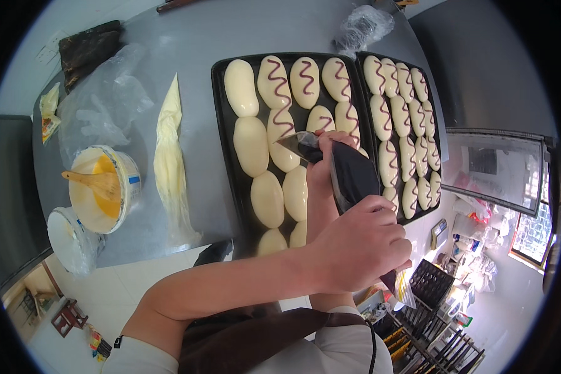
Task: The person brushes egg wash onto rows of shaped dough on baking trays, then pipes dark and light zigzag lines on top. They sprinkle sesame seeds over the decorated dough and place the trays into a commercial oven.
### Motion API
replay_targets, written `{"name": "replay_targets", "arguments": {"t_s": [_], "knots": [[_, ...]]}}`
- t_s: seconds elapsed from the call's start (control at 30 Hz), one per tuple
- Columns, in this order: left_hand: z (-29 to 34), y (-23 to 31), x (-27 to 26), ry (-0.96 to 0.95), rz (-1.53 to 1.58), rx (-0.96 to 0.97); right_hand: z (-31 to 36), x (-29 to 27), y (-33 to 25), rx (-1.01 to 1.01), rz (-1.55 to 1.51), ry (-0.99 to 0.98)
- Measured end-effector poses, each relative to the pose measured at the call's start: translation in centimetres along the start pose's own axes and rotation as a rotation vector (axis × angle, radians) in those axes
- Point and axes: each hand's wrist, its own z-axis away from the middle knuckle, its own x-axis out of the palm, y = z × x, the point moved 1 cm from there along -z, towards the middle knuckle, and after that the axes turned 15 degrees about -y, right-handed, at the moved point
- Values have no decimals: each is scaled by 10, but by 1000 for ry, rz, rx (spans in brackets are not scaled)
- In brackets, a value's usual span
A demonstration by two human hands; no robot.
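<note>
A clear piping bag filled with dark purple paste slants across the near black tray. My left hand is wrapped round its upper, twisted end. My right hand closes round the bag near its pointed tip, which lies over a glossy oval bun in the second column. Purple zigzag lines run over several buns, among them a striped bun at the far side. Those in the left column, such as the plain bun, carry no line. My forearms hide the near part of the tray.
A second black tray of striped buns adjoins on the right. To the left lie a pale yellow piping bag, a tub with a wooden spatula, a white container and crumpled plastic. Beyond is a plastic bundle.
</note>
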Motion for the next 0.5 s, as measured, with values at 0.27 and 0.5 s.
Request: {"name": "replay_targets", "arguments": {"t_s": [0.27,0.5], "knots": [[21,26,24,-34,-10,62,49,-14,-9,31,-13,32],[40,46,48,-134,54,73,97,-55,-10,216,277,40]]}}
